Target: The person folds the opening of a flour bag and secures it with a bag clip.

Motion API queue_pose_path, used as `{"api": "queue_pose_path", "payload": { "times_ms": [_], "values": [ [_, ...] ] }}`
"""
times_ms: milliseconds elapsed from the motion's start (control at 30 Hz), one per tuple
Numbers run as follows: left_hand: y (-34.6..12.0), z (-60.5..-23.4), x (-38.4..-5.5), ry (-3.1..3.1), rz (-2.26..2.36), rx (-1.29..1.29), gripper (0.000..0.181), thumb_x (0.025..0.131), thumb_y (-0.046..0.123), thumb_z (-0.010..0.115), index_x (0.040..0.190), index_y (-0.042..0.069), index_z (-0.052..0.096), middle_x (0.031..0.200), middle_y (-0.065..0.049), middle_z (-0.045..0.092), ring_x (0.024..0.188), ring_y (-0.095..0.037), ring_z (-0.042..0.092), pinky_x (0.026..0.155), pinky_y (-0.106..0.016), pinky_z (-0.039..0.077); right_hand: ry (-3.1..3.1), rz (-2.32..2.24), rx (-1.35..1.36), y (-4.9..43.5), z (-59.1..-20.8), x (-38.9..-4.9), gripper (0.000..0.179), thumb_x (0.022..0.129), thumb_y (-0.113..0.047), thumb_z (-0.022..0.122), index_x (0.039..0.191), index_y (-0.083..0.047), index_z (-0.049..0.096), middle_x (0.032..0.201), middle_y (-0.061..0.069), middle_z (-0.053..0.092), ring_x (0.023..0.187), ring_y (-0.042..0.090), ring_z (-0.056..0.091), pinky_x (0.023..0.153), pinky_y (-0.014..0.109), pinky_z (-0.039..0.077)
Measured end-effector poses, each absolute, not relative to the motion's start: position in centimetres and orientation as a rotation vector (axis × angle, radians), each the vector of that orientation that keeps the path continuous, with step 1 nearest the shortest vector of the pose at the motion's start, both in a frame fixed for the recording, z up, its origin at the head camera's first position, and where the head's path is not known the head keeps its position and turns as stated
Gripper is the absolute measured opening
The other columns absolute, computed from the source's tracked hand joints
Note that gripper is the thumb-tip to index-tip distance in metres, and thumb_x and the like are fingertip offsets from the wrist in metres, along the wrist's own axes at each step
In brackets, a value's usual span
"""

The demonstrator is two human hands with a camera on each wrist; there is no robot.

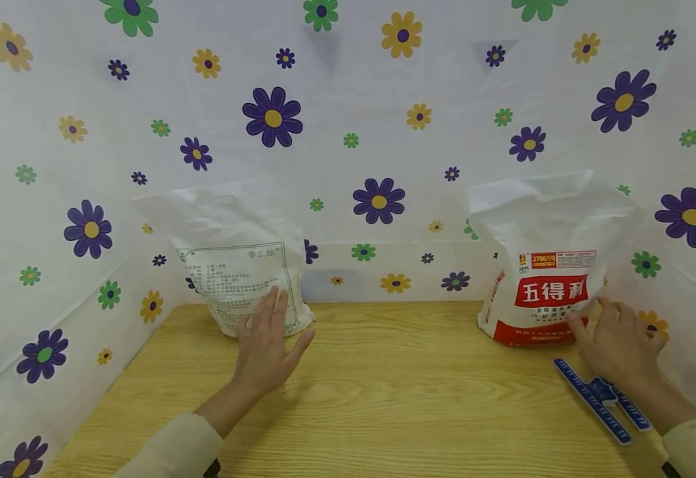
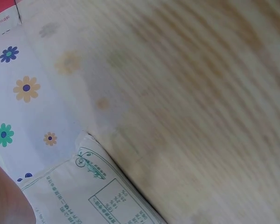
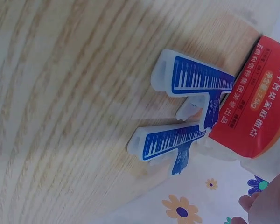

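Note:
A white plastic bag (image 1: 243,279) with green print stands upright at the left, against the flowered cloth. My left hand (image 1: 267,338) is in front of it, fingers straight and overlapping its printed face. In the left wrist view that bag (image 2: 98,196) shows its lower corner on the table. To the right stands a white flour bag (image 1: 547,292) with red labels, its top unfolded. My right hand (image 1: 619,342) is at its lower right side, fingers loosely bent, fingertips right at the bag's edge. Two blue-and-white clips (image 3: 203,77) with a piano-key pattern lie before the flour bag, partly under my right forearm.
Both bags stand near the back of the wooden table (image 1: 383,385), with bare wood between them. A white cloth (image 1: 377,153) with purple, yellow and green flowers hangs behind the table and along both sides.

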State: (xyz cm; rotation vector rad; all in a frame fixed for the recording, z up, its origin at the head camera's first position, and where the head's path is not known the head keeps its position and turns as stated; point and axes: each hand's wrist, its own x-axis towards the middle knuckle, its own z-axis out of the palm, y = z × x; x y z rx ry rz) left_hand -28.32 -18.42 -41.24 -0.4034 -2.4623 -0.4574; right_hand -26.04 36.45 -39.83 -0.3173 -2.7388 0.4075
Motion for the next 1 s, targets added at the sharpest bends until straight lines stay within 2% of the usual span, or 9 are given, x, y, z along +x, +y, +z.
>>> {"api": "queue_pose_path", "payload": {
  "times_ms": [267,733,1000],
  "values": [
    [-18.0,-40.6,-28.6,-2.448,-0.457,-0.42,0.084,0.095,0.054,0.057,0.156,0.004,0.028,0.162,-0.018,0.027,0.145,-0.038,0.029,0.11,-0.066,0.018,-2.72,0.411,-0.327,36.6,-39.3,-26.4,0.086,0.099,-0.06,0.04,0.144,0.012,0.027,0.138,0.045,0.028,0.122,0.064,0.027,0.091,0.08,0.02],
    [-17.0,-39.8,-28.9,-2.478,-0.47,-0.443,0.085,0.096,0.056,0.054,0.158,0.007,0.023,0.164,-0.016,0.021,0.148,-0.036,0.025,0.111,-0.067,0.014,-2.744,0.419,-0.344,36.9,-38.4,-26.5,0.091,0.1,-0.064,0.034,0.143,0.015,0.024,0.138,0.047,0.024,0.118,0.068,0.025,0.091,0.079,0.018],
    [-16.2,-39.3,-28.9,-2.479,-0.45,-0.481,0.085,0.097,0.057,0.051,0.159,0.008,0.02,0.165,-0.016,0.02,0.148,-0.038,0.026,0.111,-0.069,0.015,-2.739,0.407,-0.351,37.1,-38.4,-26.6,0.092,0.1,-0.064,0.034,0.144,0.016,0.024,0.136,0.047,0.025,0.114,0.067,0.027,0.087,0.074,0.021]
  ]
}}
